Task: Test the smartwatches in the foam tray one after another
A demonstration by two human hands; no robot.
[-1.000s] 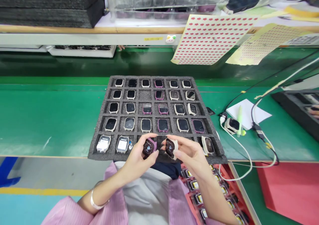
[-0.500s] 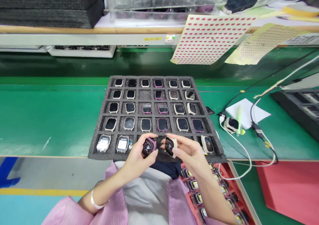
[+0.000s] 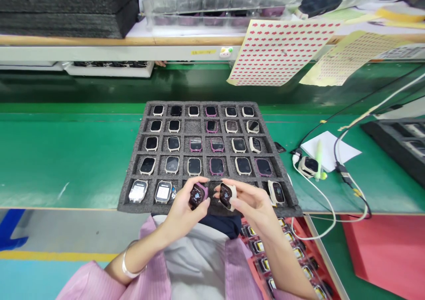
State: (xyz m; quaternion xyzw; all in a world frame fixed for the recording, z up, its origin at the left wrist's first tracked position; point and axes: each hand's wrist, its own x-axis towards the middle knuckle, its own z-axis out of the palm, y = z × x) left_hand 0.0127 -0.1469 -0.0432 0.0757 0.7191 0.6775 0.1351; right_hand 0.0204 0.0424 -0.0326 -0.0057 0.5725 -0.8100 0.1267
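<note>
My left hand (image 3: pixel 184 207) grips a purple-cased smartwatch body (image 3: pixel 197 196) with its lit screen facing me. My right hand (image 3: pixel 250 202) pinches a cream-cased smartwatch body (image 3: pixel 226 195), its screen lit too. Both watches are held side by side, just above the near edge of a dark grey foam tray (image 3: pixel 131 176). The tray's cells hold several watch bodies in cream, purple and black casings. Two watches at the front left, one being (image 3: pixel 138 191), show bright white screens.
The tray lies on a green conveyor belt (image 3: pixel 66 154). To the right a watch (image 3: pixel 308 166) sits on a cabled charger beside a white paper (image 3: pixel 330 149) and a green pen. Red sticker sheets (image 3: pixel 282 52) hang from the shelf. A red bin (image 3: pixel 292 255) of watches stands below right.
</note>
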